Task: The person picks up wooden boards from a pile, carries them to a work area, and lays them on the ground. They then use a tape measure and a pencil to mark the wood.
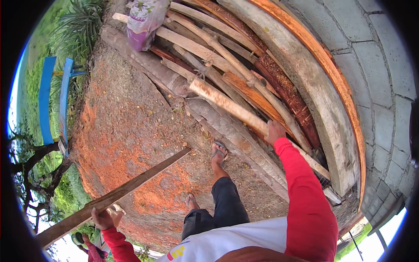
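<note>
My left hand (103, 218), at the lower left, is closed around a long brown wooden board (126, 185) that slants up from the bottom left corner over the ground. Out at the right, my right hand (275, 132) grips a pale wooden plank (231, 106) lying on top of a pile of timber. Close around that plank are an orange-brown board (253, 98), a thin pole (238, 65) and a dark reddish beam (288, 89) sprinkled with sawdust.
A thick pale beam (301, 83) and a grey block wall (371, 65) border the pile. A purple-and-clear plastic bag (142, 30) rests at its far end. Orange sawdust (148, 174) covers the ground. Blue boards (46, 100) stand left; another person (89, 249) is partly visible below.
</note>
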